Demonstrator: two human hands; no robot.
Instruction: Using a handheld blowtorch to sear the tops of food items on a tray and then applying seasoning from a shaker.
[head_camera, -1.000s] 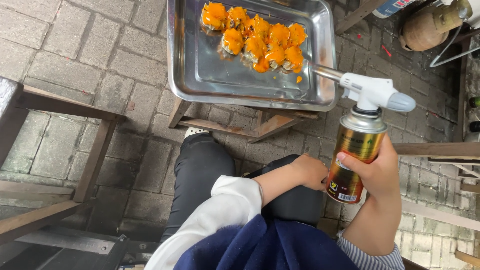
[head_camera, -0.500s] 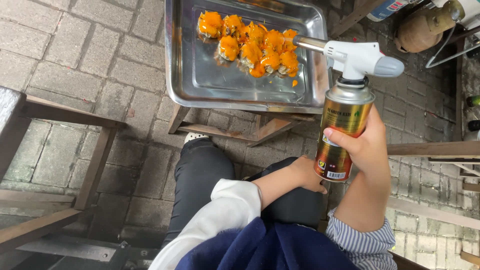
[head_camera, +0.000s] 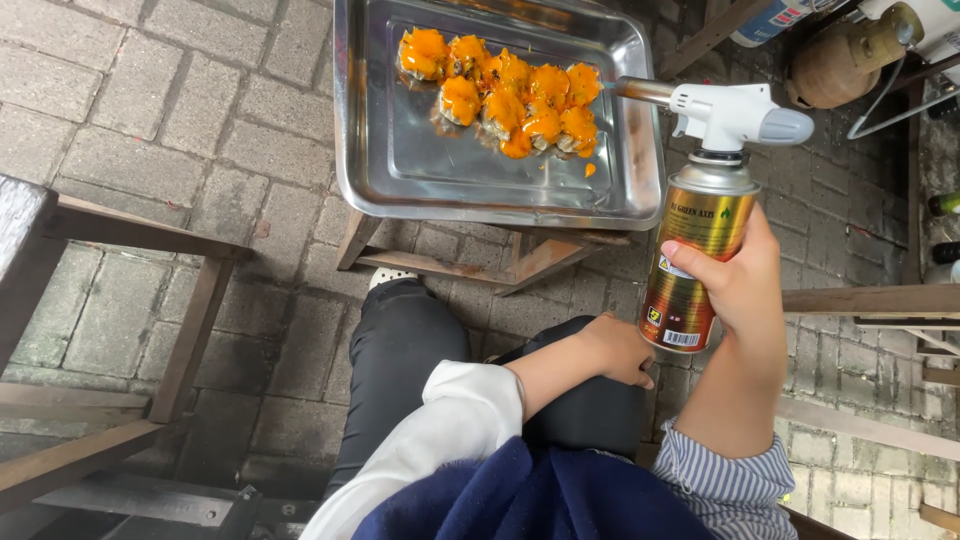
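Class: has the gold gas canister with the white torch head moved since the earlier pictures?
Yes. The gold gas canister rose, its nozzle nearer the steel tray's food.

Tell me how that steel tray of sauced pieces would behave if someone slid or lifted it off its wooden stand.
The steel tray looks thin and rigid, so probably light for its size. Its polished surface may slide easily on the narrow wooden stand, and it overhangs the frame, so an edge push could tip it. The sauced pieces sit loose toward the far side, so they would likely skid if it tilts.

tray (head_camera: 400, 180) left half bare | orange-topped pieces (head_camera: 510, 90) crowd far right (torch nozzle (head_camera: 645, 92) overhangs rim)
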